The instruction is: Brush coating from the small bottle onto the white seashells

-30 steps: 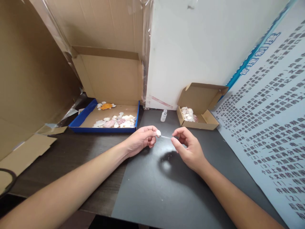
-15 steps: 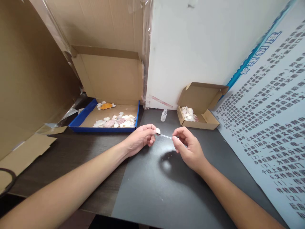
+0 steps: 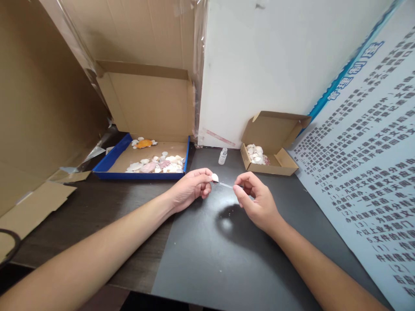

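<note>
Between the thumb and fingers of my left hand (image 3: 196, 183) is a small white shell (image 3: 214, 177). My right hand (image 3: 254, 196) pinches the end of a thin, clear applicator stick (image 3: 226, 185). The stick's far tip is at the lower edge of the shell; whether it touches cannot be made out. Both hands are above the dark table mat (image 3: 194, 259). Behind them stands a small clear bottle (image 3: 222, 156), upright, with no cap visible on it.
At the back left, an open blue-edged box (image 3: 139, 176) holds loose shells (image 3: 162, 165) and an orange shell (image 3: 144, 144) ringed by white ones. A smaller open cardboard box (image 3: 272, 168) with white shells (image 3: 255, 153) stands back right. A printed board (image 3: 366, 142) rises at the right.
The shell has turned slightly in my left fingers, showing more of its ribbed face. Both hands have stayed nearly in place.
</note>
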{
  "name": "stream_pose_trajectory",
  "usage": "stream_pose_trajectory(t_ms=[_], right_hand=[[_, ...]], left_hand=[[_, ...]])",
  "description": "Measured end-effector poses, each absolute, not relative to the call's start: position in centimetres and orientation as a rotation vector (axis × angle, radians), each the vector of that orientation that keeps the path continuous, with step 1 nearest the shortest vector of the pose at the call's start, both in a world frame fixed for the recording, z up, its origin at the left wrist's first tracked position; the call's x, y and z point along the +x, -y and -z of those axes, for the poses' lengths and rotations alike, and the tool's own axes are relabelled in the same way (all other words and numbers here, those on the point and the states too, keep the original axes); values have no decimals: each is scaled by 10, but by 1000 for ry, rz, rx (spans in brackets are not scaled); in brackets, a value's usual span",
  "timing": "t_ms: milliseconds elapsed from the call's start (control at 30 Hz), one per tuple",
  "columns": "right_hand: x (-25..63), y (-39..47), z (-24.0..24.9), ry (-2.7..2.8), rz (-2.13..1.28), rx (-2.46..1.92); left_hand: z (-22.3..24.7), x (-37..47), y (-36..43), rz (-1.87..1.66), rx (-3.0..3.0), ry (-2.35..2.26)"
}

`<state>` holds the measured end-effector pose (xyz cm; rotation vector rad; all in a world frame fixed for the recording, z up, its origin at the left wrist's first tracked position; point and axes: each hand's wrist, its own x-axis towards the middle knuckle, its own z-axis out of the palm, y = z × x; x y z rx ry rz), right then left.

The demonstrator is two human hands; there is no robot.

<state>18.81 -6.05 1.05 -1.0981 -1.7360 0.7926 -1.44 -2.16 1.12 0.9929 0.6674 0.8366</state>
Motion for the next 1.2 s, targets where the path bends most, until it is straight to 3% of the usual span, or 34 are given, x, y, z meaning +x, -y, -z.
stream_pose_trajectory(t_ms=[267, 533, 1200], right_hand=[[187, 61, -13, 1725, -669, -1139], [190, 62, -10, 1746, -807, -1055], [189, 63, -12, 1733, -765, -1062]], left_hand=[[-14, -14, 23, -804, 985, -664], [-16, -14, 24, -784, 987, -680], [-16, -14, 24, -759, 957, -664]])
